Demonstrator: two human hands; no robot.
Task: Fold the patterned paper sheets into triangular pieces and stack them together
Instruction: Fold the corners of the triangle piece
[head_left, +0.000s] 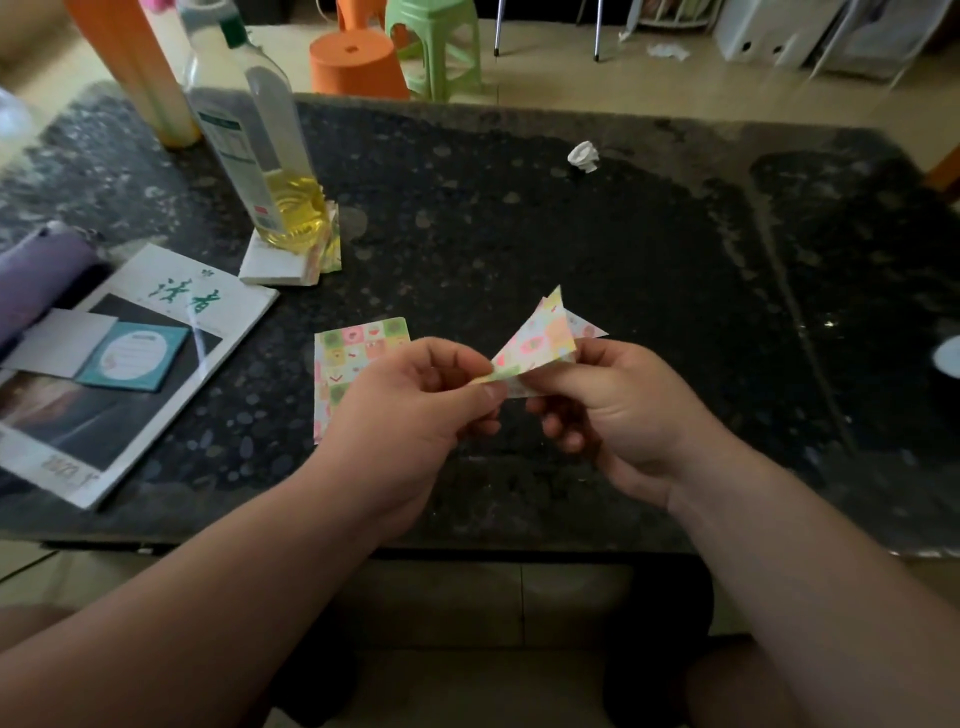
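- The left grip (415, 400) pinches the lower left corner of a folded triangle (540, 343), thumb on top and fingers curled under.
- The right grip (613, 410) pinches the same triangle along its lower right edge. The piece is held in the air just below the centre of the frame, above the bench (519, 208).
- A second pale tip (587, 327) shows just behind the triangle. I cannot tell whether it is a separate piece or a layer of the same one.
- A flat sheet (358, 348) lies on the bench left of centre, partly hidden by the left hand.
- Risk: with the paper creased in mid-air and nothing firm under it, the layers may slide, leaving edges that do not meet and a crooked triangle.
- Risk: if the tip behind is a loose piece, a shift of the right fingers could drop it.
- Risk: spare sheets (327, 249) at upper left sit pinned under an oil bottle (270, 171); tugging one free could tip the bottle.
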